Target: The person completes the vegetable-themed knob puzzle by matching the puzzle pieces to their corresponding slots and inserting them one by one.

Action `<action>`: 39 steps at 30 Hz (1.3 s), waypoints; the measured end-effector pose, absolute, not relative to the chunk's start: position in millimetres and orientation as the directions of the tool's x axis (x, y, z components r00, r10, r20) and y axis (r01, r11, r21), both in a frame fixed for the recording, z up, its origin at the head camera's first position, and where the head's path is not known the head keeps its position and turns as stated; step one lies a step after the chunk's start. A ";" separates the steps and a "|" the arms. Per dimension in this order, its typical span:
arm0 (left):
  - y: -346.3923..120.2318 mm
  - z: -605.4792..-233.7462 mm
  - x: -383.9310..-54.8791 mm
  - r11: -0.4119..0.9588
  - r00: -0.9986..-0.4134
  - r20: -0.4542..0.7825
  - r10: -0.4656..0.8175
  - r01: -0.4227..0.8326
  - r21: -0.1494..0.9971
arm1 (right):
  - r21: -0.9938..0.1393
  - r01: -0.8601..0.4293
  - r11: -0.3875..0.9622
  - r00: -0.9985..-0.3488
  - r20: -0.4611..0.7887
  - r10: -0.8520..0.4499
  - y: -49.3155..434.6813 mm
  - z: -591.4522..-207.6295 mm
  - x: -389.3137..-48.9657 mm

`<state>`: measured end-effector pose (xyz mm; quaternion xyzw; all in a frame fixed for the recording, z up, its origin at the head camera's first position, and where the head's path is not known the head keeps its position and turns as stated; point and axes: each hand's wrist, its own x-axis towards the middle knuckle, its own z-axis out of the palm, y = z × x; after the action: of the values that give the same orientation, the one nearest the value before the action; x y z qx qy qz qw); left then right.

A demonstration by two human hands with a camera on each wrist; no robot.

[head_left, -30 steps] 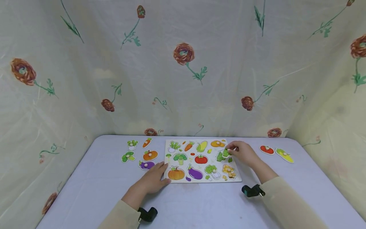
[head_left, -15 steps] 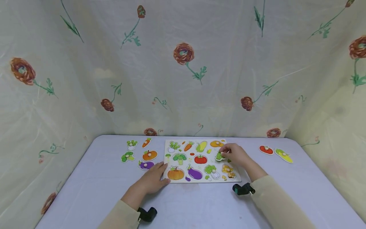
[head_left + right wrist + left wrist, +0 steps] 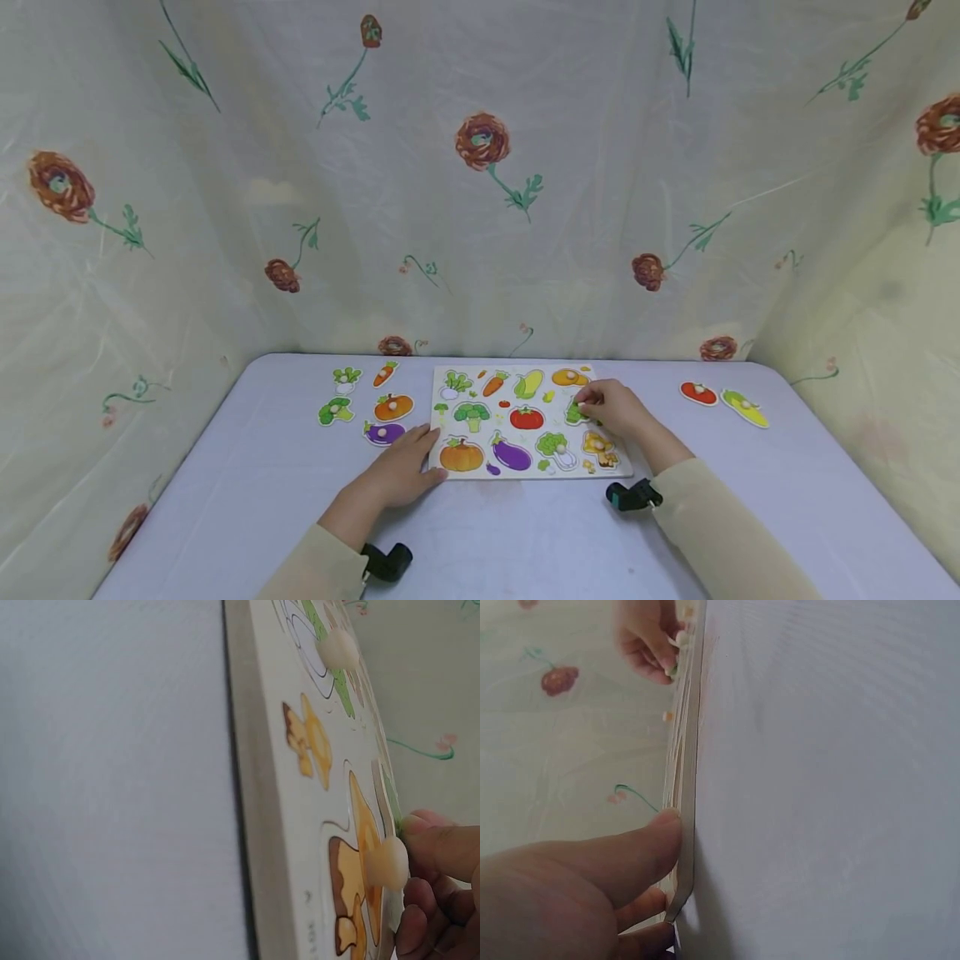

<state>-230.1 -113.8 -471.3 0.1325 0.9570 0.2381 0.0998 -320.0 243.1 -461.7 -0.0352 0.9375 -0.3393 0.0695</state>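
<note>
A flat white puzzle board (image 3: 517, 475) printed with vegetables lies at mid-table. Beside its near left corner is my left hand (image 3: 405, 468), thumb on the front edge and fingers along the left side. In the left wrist view the thumb (image 3: 656, 836) lies against the board's edge. My right hand (image 3: 617, 410) pinches a green vegetable puzzle piece (image 3: 574, 413) over the board's right part; the fingertips partly cover it. Nearer to me, a mushroom piece (image 3: 599, 447) with a round knob (image 3: 390, 862) sits in the board, and a bok choy piece (image 3: 555, 448) beside it.
Left of the board lie loose turnip (image 3: 346, 381), carrot (image 3: 386, 374), broccoli (image 3: 335, 410), pumpkin (image 3: 393, 407) and eggplant (image 3: 384, 433) pieces. On the right are a tomato piece (image 3: 698, 392) and a corn piece (image 3: 745, 408). A floral curtain (image 3: 585, 250) hangs behind the table.
My right hand has moved left and slightly nearer with the green piece, from the board's right edge onto its printed green shape. The left hand has stayed at the board's corner.
</note>
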 end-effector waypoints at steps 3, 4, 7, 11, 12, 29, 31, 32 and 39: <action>-114.0 -470.6 -229.4 0.850 -0.943 -0.126 0.307 0.212 0.482 | -0.642 -0.033 0.766 -0.987 -0.099 -0.126 243.2 -462.7 -320.3; -114.0 -470.2 -229.2 0.849 -0.943 -0.127 0.307 0.210 0.485 | -0.644 -0.031 0.765 -0.987 -0.100 -0.124 243.1 -463.0 -320.4; -114.0 -468.7 -228.4 0.846 -0.944 -0.132 0.303 0.203 0.492 | -0.645 -0.029 0.764 -0.987 -0.104 -0.125 243.4 -463.6 -321.2; -113.7 -467.5 -228.2 0.846 -0.944 -0.135 0.302 0.200 0.494 | -0.645 -0.011 0.764 -0.987 -0.114 -0.110 243.9 -464.1 -322.4; -113.7 -467.5 -228.2 0.846 -0.944 -0.135 0.301 0.199 0.494 | -0.645 -0.008 0.764 -0.987 -0.115 -0.108 244.0 -464.1 -322.6; -114.0 -468.4 -227.5 0.849 -0.946 -0.117 0.304 0.213 0.484 | -0.627 -0.014 0.779 -0.986 -0.121 -0.115 242.7 -463.7 -324.0; -114.2 -469.0 -227.7 0.850 -0.946 -0.121 0.302 0.210 0.483 | -0.631 -0.008 0.776 -0.986 -0.123 -0.111 242.3 -463.8 -323.7; -114.3 -469.1 -227.8 0.850 -0.946 -0.123 0.300 0.207 0.484 | -0.632 -0.007 0.775 -0.986 -0.124 -0.109 242.1 -463.8 -323.4; -113.7 -469.7 -227.5 0.853 -0.947 -0.134 0.292 0.195 0.485 | -0.646 -0.004 0.763 -0.987 -0.122 -0.108 244.2 -465.5 -322.6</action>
<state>-227.5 -113.7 -469.7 0.1272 0.9571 0.2397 0.1019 -322.6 244.2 -465.5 -0.0301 0.9358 -0.3428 0.0761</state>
